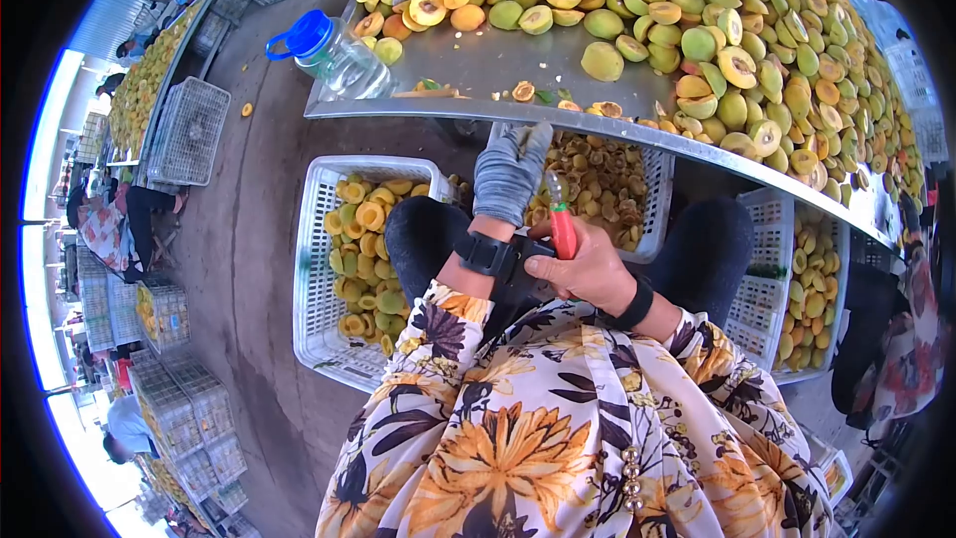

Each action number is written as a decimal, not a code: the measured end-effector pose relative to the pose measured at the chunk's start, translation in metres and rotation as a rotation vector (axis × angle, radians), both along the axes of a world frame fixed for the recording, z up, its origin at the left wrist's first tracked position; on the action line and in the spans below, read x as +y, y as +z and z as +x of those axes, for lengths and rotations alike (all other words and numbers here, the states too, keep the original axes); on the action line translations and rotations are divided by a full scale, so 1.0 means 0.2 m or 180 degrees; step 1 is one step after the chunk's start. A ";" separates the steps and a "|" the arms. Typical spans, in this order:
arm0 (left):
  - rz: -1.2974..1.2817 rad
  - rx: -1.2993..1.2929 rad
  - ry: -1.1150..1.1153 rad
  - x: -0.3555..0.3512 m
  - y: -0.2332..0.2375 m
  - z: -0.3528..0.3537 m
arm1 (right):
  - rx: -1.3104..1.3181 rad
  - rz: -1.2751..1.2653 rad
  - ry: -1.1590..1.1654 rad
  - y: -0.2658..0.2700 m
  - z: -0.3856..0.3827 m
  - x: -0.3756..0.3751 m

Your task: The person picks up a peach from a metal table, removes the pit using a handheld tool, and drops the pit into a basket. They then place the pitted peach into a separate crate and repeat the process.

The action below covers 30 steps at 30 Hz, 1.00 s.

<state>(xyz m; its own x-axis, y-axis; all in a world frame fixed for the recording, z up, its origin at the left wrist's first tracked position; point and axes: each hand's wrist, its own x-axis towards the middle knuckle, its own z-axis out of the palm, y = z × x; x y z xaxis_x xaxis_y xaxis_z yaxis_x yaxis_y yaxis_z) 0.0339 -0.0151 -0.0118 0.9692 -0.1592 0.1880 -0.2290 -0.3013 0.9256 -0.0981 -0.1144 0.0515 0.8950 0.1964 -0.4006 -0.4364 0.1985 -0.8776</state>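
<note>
Grey knit glove on the left hand (510, 174), head view. Fingers bent, just beside the surface (498, 75) edge; can't tell if it grips anything. Right hand (596, 269): bare, closed around one red-handled tool (563, 232), with a green collar and shiny metal head, tip up, near the left wrist. Two black wristbands (485, 254), one per wrist.

Surface is smooth sheet metal with a straight raised lip. On it: one clear plastic bottle (349, 65), blue screw cap with loop, plus heaped stone-fruit halves (737, 68), too many to count; green-yellow skins, brown hollows in the cut faces.

Three white slatted plastic baskets around the legs: left (321, 339) and right (759, 284) hold yellow halves, middle (657, 194) holds ragged brownish scraps (607, 174).
</note>
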 end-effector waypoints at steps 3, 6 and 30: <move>0.0381 0.0102 -0.0167 0.04 -0.04 -0.01 | 0.0070 -0.0067 -0.0025 -0.03 -0.01 0.03; -0.1827 0.2431 -0.0169 0.02 0.14 -0.05 | -0.0031 -0.0003 -0.0003 -0.02 0.00 0.04; 0.2914 -0.0042 -0.1208 -0.74 0.09 0.71 | -0.0548 -0.1629 -0.1720 -0.08 -0.19 -0.51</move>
